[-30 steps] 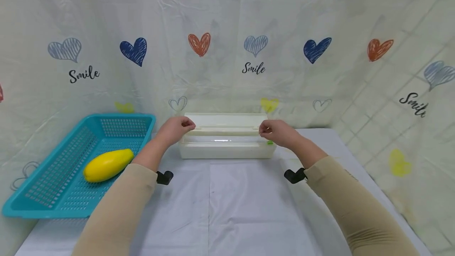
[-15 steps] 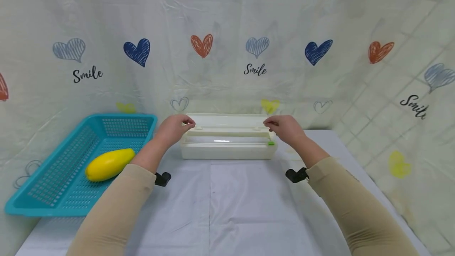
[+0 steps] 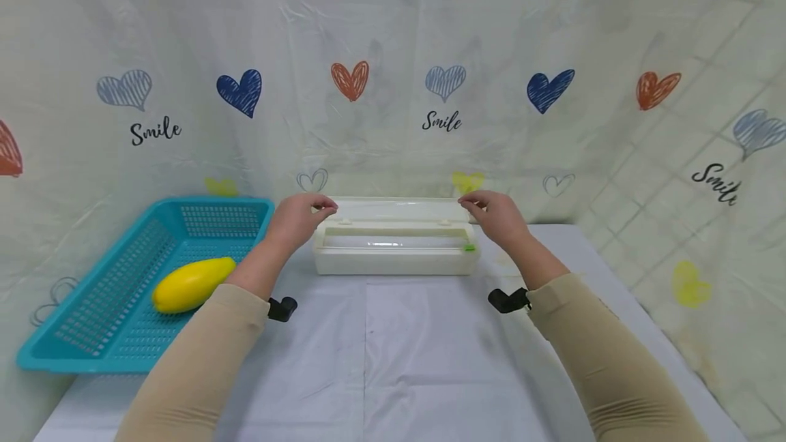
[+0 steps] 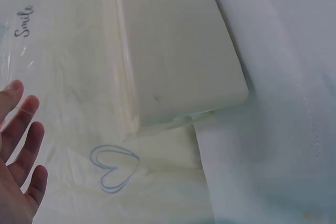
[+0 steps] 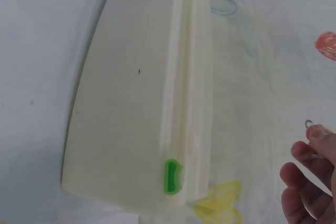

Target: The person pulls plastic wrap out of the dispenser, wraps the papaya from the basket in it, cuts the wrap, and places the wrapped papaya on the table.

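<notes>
A white plastic-wrap dispenser stands at the back of the table with its lid tilted up. A roll lies inside, and a green slide cutter sits at the front rim's right end. My left hand is above the dispenser's left end, thumb and forefinger pinched together. My right hand is over the right end, pinching a crumpled edge of clear plastic wrap. A faint film line crosses the left fingertips in the left wrist view; most of the sheet is too transparent to make out.
A blue-green perforated basket stands on the left, holding a yellow papaya-like fruit. White cloth covers the table. Behind hangs a pale plastic sheet printed with hearts, close to the dispenser's back.
Both hands have risen and moved back from the dispenser's opening toward the lid's upper edge, the right one more. The roll and green cutter show more fully. Basket and fruit stay put.
</notes>
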`<move>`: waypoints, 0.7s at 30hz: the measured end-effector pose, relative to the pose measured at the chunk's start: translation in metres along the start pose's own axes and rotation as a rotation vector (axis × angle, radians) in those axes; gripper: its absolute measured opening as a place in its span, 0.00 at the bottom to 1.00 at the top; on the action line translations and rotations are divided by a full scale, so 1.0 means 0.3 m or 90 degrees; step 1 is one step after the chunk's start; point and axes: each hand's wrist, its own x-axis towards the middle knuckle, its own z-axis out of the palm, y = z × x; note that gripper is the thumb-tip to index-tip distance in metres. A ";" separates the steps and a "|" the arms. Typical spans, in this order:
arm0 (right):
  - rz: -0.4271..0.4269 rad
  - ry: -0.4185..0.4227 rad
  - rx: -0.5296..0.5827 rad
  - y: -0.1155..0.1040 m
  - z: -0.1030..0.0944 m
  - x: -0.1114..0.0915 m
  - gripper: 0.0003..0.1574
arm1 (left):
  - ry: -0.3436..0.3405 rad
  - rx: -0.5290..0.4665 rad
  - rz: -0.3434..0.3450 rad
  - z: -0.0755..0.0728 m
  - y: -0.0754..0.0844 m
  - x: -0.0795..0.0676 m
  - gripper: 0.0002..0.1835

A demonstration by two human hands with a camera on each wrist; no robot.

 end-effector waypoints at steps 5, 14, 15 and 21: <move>-0.035 0.020 -0.004 -0.006 -0.020 0.004 0.16 | -0.002 -0.024 -0.007 -0.017 0.008 -0.001 0.13; -0.086 0.039 -0.019 -0.036 -0.069 0.011 0.14 | 0.003 -0.031 -0.001 -0.052 0.021 0.000 0.14; -0.089 0.040 -0.020 -0.038 -0.073 0.011 0.14 | 0.007 -0.025 0.006 -0.057 0.022 -0.001 0.13; -0.101 0.045 -0.023 -0.050 -0.097 0.004 0.15 | 0.026 0.006 0.047 -0.082 0.034 -0.010 0.13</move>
